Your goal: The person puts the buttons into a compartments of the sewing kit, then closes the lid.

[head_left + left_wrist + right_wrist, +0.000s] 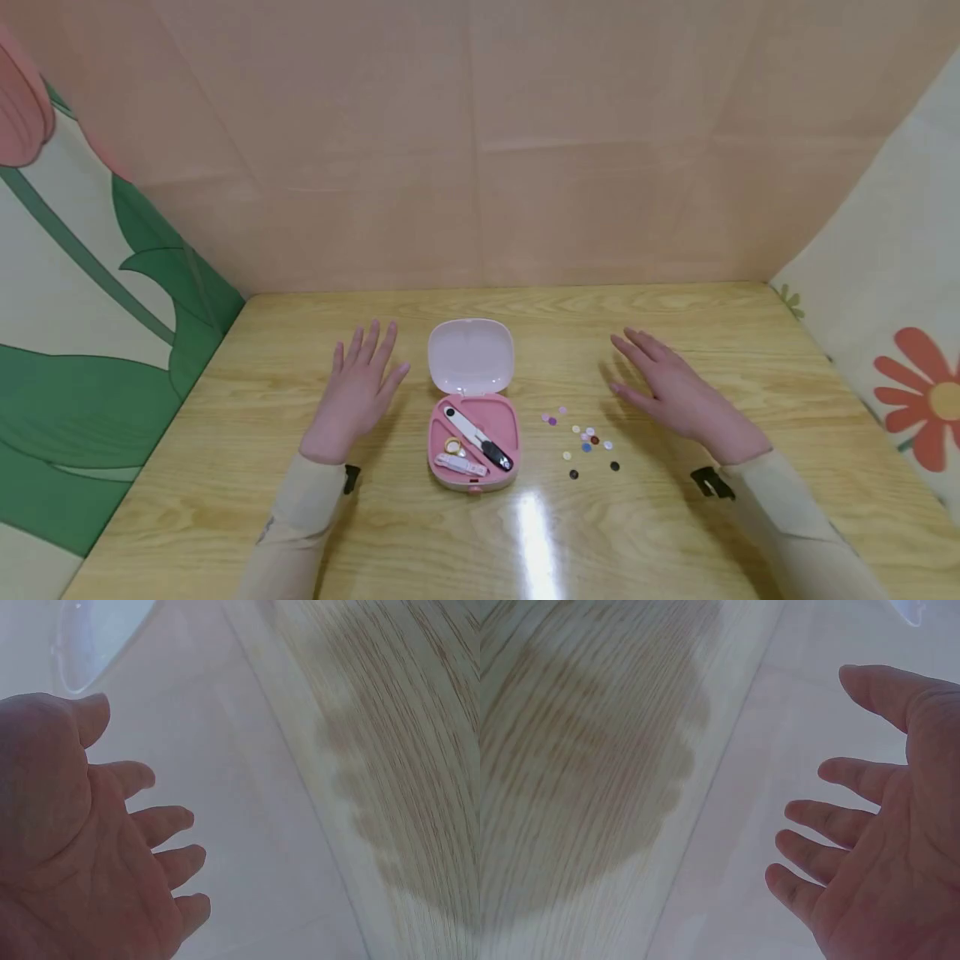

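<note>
A small pink case (501, 417) stands on the table with its pale pink lid (471, 354) swung up at the back. In its divided base lie a slim white tool with a black end (495, 456), a small gold ring-shaped piece (452, 439) and a short pale pink and white item (459, 464). To its left hovers my left hand (352, 404), fingers spread and holding nothing. My right hand (675, 392) is over the table to the right, fingers extended, also holding nothing. Several small button-like discs (587, 447) in mixed colours lie scattered between the case and this hand.
The wood-grain table (375, 533) has its far edge along a plain pinkish backdrop (480, 167). Flower-patterned cloth (930, 400) borders the table on both sides. A bright light reflection (536, 542) falls near the front.
</note>
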A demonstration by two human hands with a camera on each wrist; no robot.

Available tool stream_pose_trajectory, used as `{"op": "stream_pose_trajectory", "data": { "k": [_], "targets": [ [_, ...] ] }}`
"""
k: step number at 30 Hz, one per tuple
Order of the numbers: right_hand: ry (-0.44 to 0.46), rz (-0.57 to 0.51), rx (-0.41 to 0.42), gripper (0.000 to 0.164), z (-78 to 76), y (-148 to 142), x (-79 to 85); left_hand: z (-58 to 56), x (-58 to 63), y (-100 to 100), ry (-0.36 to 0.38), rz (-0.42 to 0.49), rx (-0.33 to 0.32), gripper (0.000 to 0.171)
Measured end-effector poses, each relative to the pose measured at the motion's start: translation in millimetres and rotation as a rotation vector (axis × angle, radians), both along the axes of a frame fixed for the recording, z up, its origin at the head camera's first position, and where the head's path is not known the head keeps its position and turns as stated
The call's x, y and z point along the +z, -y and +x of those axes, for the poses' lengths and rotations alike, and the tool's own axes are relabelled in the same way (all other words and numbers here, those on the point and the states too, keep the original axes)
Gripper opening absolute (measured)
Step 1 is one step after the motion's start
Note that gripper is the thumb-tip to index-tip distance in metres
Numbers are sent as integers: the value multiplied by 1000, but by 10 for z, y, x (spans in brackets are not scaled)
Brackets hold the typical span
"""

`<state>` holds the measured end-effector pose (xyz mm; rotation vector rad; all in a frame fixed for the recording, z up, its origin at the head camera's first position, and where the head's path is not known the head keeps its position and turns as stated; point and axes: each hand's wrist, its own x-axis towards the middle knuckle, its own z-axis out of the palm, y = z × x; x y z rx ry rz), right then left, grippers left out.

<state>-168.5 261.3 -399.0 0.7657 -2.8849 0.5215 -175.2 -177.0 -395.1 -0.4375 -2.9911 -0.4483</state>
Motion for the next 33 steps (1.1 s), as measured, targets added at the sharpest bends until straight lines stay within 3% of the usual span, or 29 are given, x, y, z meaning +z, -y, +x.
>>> {"op": "stream_pose_trajectory", "data": {
  "k": [12,23,33],
  "targets": [
    [82,-118,10,61,27,5,50,19,46,50,57,99,-56,66],
    [72,-282,30,56,28,-40,106,31,101,93,115,290,-68,63],
    [186,-402,-21,51,38,-51,156,95,111,145,121,480,-121,61]
  ]
}}
